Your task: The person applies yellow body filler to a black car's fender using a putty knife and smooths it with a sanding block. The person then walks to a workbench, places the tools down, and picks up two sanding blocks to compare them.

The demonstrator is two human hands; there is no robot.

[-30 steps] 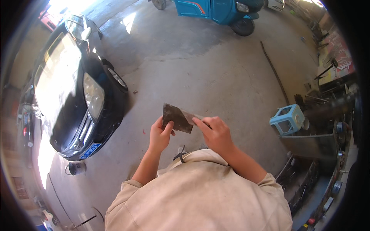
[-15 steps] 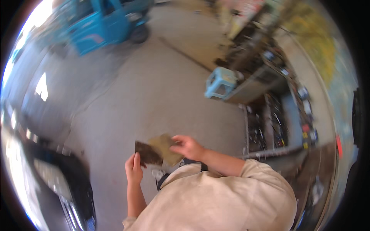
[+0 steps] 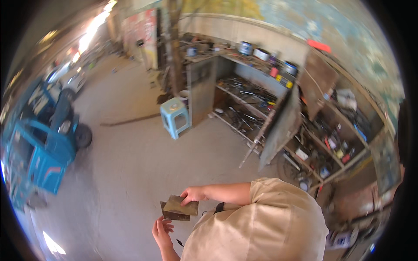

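My right hand (image 3: 193, 194) pinches a flat, rectangular tan-grey piece (image 3: 177, 204), its thumb lying on the upper face. Partly under it is a dark brown flat piece (image 3: 176, 216), showing along the left and lower edges. What the two pieces are made of I cannot make out. My left hand (image 3: 162, 235) is just below the dark piece's lower left corner, fingers apart and loosely bent. Its fingertips are close to that edge; whether they touch it is unclear. The right-hand fingers beneath the pieces are hidden.
Ahead stands a light blue plastic stool (image 3: 175, 116). Open metal cabinets (image 3: 202, 87) full of tools line the right wall, with a cabinet door (image 3: 283, 130) jutting out. Tins (image 3: 246, 48) stand on top. A blue three-wheeled vehicle (image 3: 43, 152) is at the left.
My view has swung right, toward the cabinets. The left hand, earlier gripping the dark piece, has loosened and dropped below it. The tan piece now covers more of the dark one.
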